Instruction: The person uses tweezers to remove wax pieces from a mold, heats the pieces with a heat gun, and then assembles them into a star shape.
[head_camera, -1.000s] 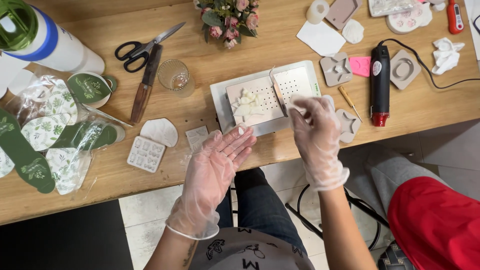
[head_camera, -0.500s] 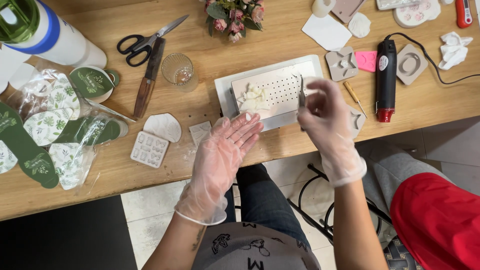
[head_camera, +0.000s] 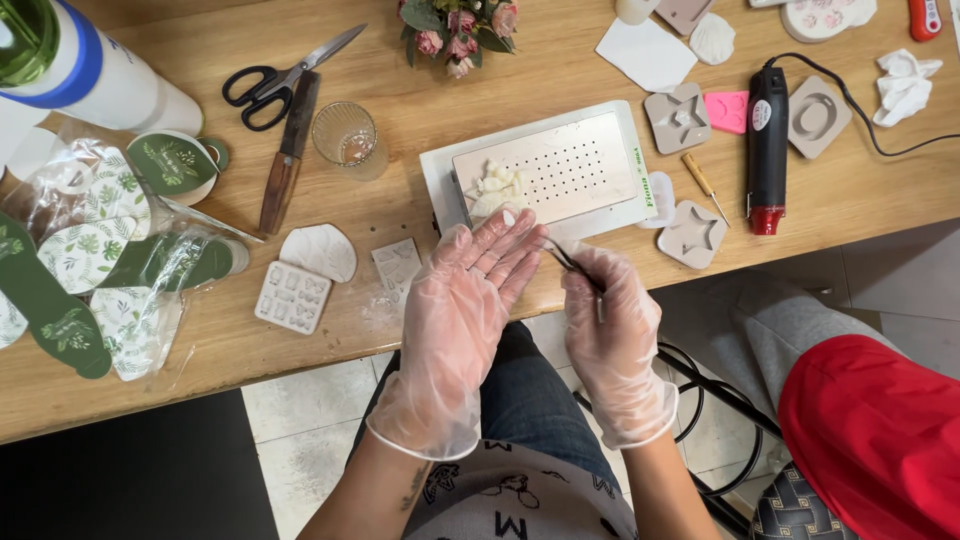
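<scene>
head view | L hand (head_camera: 470, 310) gloved, lying flat w/ palm up, fingers spread at wooden table (head_camera: 560, 60) edge | R hand (head_camera: 605, 320) gloved, pinching tweezers (head_camera: 568, 262), tips touching L fingertips | hovering just below white hot plate (head_camera: 545, 165) w/ small white pieces (head_camera: 495, 188)

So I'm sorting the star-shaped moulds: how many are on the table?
2. One star mould lies behind the perforated plate, beside the pink mould; the other star mould sits at the plate's right front corner. More may lie outside the view.
</scene>
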